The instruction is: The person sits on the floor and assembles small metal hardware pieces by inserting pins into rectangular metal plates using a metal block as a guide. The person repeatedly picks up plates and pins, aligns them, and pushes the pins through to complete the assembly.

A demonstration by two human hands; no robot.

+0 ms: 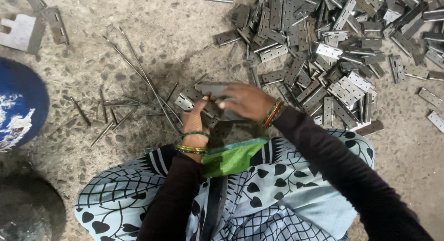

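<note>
Patterned cloth [259,199] drapes the lap below both hands. Left hand [195,118] and right hand [245,101] close together on a grey metal hinge [213,89] above the floor [152,37]; it looks stiff, light, sharp-edged, best gripped by its flat leaves.

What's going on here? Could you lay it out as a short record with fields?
Setting: rough concrete floor, seen from above
Left hand: grips a metal hinge leaf from below
Right hand: rests on top of the same hinge leaf
Wrists: coloured bangles on both
Pile: many grey metal hinges heaped to the upper right
Rods: thin metal pins scattered to the left
Other: blue round container at the left edge
Clothing: dark sleeves, patterned light fabric over the lap
</note>
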